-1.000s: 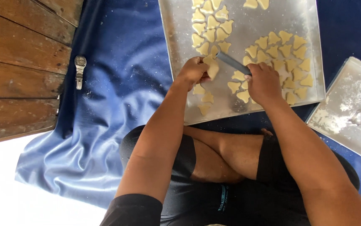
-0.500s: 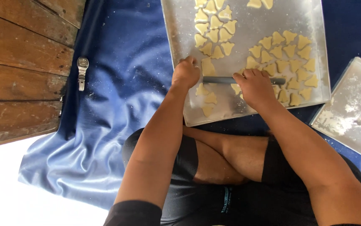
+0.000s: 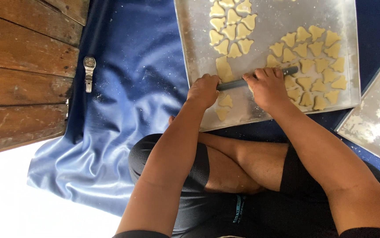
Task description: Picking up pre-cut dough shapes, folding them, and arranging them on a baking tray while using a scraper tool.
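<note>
I sit cross-legged at the bottom of the frame; my left hand (image 3: pixel 204 90) and right hand (image 3: pixel 267 87) each close around an end of a grey rod (image 3: pixel 238 82), lying across the metal baking tray (image 3: pixel 265 26) at upper centre; bell-shaped dough cutouts (image 3: pixel 232 31) beyond; a wristwatch (image 3: pixel 89 72) on blue cloth (image 3: pixel 128 88), upper left.

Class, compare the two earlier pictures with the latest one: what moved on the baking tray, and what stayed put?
The grey rod, slanted a second ago, now lies level across the tray. The left hand and right hand have spread apart to grip its two ends. The dough shapes, the wristwatch on the blue cloth and the floured tray lie as before.
</note>
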